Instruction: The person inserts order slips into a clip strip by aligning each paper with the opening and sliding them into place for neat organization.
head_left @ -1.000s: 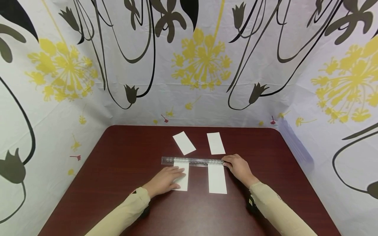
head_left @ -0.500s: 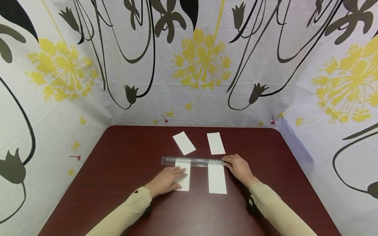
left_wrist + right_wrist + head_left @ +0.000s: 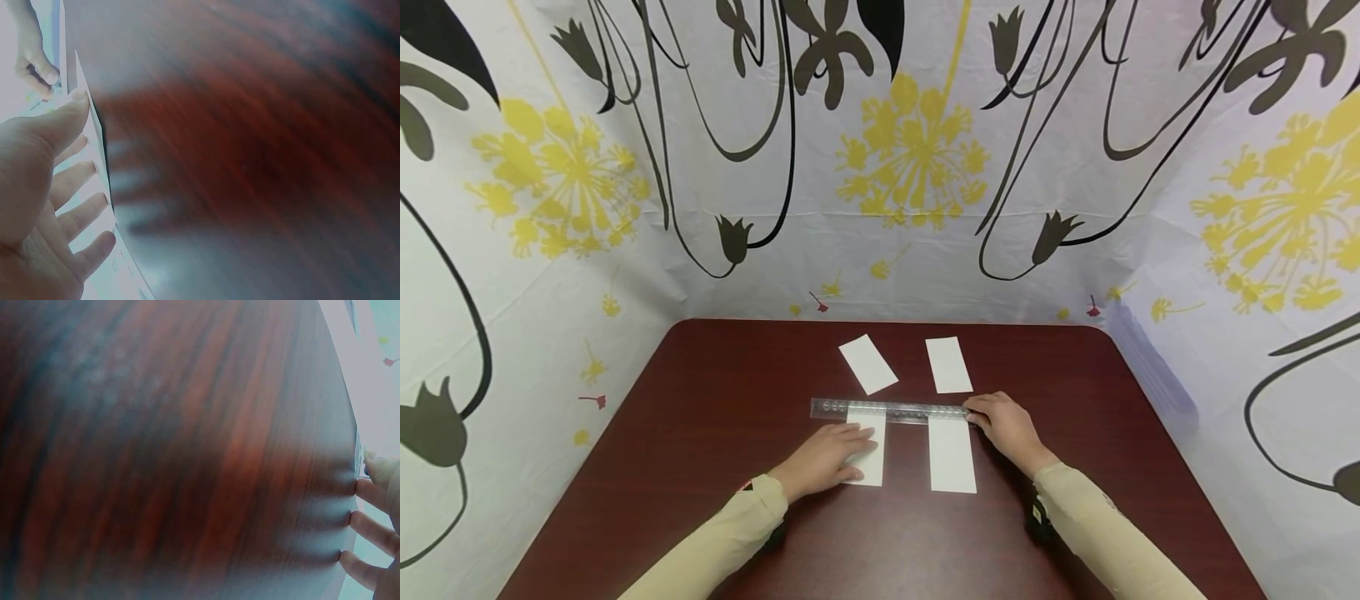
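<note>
A clear ruler (image 3: 906, 412) lies crosswise on the table, over the top ends of two white paper cards. My left hand (image 3: 823, 457) rests on the left card (image 3: 872, 467) with its fingers spread fairly straight. In the left wrist view the fingertips (image 3: 95, 253) press along that thin card (image 3: 94, 119). At the ruler's right end, my right hand (image 3: 1006, 427) holds it between thumb and fingers. The right card (image 3: 952, 458) lies just left of that hand. In the right wrist view the fingertips (image 3: 353, 515) touch the tabletop.
Beyond the ruler lie two more white cards, a slanted one (image 3: 868, 364) on the left and a straighter one (image 3: 949, 365) on the right. The dark red wooden table (image 3: 737, 367) ends at a patterned cloth wall (image 3: 820, 192) on its back and sides.
My left hand has slid the left card slightly to the right under the ruler. The right hand, the ruler and the other cards stay in place.
</note>
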Demonstrator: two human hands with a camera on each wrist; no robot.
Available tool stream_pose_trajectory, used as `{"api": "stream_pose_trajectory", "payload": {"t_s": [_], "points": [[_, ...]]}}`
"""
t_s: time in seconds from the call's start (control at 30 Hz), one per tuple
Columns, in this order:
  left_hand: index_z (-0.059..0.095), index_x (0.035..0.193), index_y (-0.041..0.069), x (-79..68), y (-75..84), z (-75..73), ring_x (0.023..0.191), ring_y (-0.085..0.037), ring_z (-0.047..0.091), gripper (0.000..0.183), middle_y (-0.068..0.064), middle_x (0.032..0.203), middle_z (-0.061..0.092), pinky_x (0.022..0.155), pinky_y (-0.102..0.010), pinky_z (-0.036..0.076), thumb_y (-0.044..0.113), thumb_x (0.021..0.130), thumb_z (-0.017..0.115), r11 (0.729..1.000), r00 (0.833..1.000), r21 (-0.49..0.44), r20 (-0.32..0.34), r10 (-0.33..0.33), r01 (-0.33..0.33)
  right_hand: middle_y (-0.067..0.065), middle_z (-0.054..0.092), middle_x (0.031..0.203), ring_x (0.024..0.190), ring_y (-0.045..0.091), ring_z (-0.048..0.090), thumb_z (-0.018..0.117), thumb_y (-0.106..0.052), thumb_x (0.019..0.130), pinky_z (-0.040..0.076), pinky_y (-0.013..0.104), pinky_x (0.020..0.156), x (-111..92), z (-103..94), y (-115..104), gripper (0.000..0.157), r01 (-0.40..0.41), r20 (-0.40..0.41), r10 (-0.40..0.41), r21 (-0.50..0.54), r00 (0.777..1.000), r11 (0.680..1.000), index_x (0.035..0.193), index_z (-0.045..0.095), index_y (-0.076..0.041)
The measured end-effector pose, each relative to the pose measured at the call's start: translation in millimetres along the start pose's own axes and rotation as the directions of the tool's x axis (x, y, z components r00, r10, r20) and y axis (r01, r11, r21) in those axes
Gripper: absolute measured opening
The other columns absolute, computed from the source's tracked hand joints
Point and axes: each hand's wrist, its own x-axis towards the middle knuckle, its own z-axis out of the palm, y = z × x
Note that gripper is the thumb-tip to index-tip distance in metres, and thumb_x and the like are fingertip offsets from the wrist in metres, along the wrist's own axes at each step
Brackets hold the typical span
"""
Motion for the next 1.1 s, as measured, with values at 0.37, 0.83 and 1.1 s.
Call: {"api": "stream_pose_trajectory", "payload": {"t_s": [0.37,0.83,1.1], "points": [[0.058,0.139,0.018,4.2,3.4,-0.5,0.140,-0.027,0.048,0.054,-0.001,0.151,0.052,0.114,-0.047,0.039,0.040,0.090,0.069,1.000,1.000,-0.015,0.017,-0.004,0.004,0.002,0.074,0.115,0.110,0.025,0.065,0.070,-0.021,0.092,0.056,0.046,0.087,-0.3,0.6,1.3,0.023,0.001,0.000,-0.001,0.001,1.000,1.000,0.114,0.074,-0.017],[0.058,0.139,0.020,11.6,8.7,1.2,0.140,-0.026,0.049,0.055,0.000,0.150,0.052,0.114,-0.045,0.040,0.041,0.090,0.069,1.000,1.000,0.014,0.024,0.015,-0.015,0.003,0.074,0.116,0.110,0.025,0.065,0.070,-0.020,0.092,0.056,0.047,0.086,-0.2,0.0,0.3,0.024,0.006,0.001,-0.006,0.008,1.000,1.000,0.116,0.074,-0.016],[0.057,0.140,0.020,16.6,12.8,2.0,0.139,-0.024,0.049,0.056,0.001,0.150,0.052,0.114,-0.043,0.040,0.042,0.090,0.068,0.999,1.000,0.031,0.022,0.022,-0.022,0.002,0.074,0.114,0.108,0.025,0.065,0.071,-0.019,0.091,0.057,0.047,0.085,-0.6,0.5,0.6,0.023,0.010,-0.013,-0.010,0.011,1.000,1.000,0.114,0.074,-0.016]]}}
